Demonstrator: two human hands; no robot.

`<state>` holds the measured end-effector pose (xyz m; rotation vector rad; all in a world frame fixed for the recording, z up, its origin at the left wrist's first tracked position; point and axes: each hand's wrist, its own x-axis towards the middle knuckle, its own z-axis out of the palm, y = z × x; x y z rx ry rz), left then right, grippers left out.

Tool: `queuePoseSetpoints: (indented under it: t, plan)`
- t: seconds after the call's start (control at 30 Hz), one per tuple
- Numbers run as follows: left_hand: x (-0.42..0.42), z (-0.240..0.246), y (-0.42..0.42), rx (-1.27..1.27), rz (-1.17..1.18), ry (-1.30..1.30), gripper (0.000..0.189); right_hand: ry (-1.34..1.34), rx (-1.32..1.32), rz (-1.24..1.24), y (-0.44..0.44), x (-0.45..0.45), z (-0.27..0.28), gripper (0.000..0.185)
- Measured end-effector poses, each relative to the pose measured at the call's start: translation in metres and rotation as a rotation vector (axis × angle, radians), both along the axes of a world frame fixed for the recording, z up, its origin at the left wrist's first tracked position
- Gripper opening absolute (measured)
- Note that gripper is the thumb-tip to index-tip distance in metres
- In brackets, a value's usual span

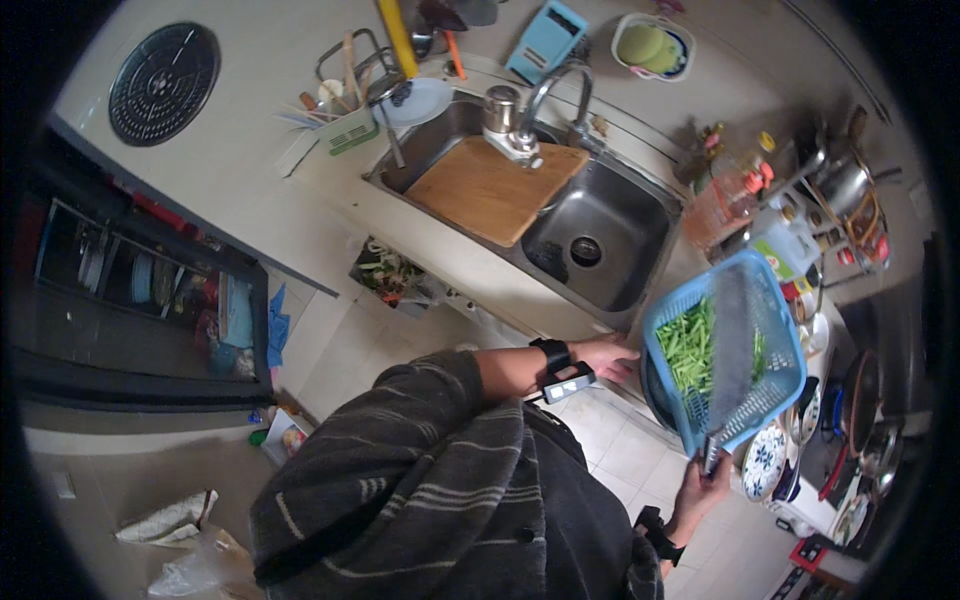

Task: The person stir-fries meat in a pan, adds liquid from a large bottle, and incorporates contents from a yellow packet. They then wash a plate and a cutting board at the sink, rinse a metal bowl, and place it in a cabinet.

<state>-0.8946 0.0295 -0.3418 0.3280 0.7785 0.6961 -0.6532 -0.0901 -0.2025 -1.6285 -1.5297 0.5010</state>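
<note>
My right hand [705, 481] grips the handle of a cleaver-like kitchen knife [731, 330]. Its broad, motion-blurred blade lies across the view of a blue plastic basket [784, 382]. Cut green vegetable stalks [686, 349] fill part of the basket, some of them hidden behind the blade. Just left of the basket, my left hand [606, 355] has its fingers apart and holds nothing; whether its fingertips touch the rim is unclear. Beneath the basket shows the edge of a dark round vessel [657, 394].
A wooden cutting board [487, 187] spans the left basin of the steel sink [600, 240], below the faucet [559, 82]. Bottles [724, 206] crowd the counter behind the basket. A patterned plate [765, 461] stands close to my right hand. An open bin [394, 274] holds scraps.
</note>
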Motion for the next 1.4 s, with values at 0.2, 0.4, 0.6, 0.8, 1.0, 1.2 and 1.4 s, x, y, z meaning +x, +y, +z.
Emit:
queuePoseSetpoints:
  t: [0.2, 0.4, 0.6, 0.8, 1.0, 1.2, 1.4]
  plan:
    - [-0.113, 0.026, -0.046, 0.477, -0.246, -0.285, 0.029, -0.241, -0.150, 0.419, 0.055, -0.133, -0.015, 0.028]
    - [-0.183, 0.049, -0.059, 0.232, 0.343, -0.175, 0.022, -0.382, -0.112, 0.682, 0.089, -0.285, -0.041, 0.039]
    - [-0.275, 0.045, -0.031, 0.057, 0.546, -0.281, 0.015, 0.339, -0.467, 0.662, 0.167, -0.338, -0.080, 0.031]
    - [-0.292, 0.041, 0.006, 0.067, 0.446, -0.352, 0.008, 0.400, -0.415, 0.218, 0.326, -0.325, -0.136, 0.027]
    - [-0.279, 0.036, 0.039, 0.062, 0.469, -0.369, 0.005, 0.312, -0.637, 0.129, 0.438, -0.341, -0.184, 0.029]
    - [-0.273, 0.040, 0.067, -0.018, 0.593, -0.369, 0.024, -0.028, -0.480, 0.293, 0.477, -0.347, -0.235, 0.025]
    - [-0.276, 0.039, 0.094, -0.151, 0.626, -0.370, 0.031, -0.147, -0.346, 0.326, 0.483, -0.319, -0.222, 0.037]
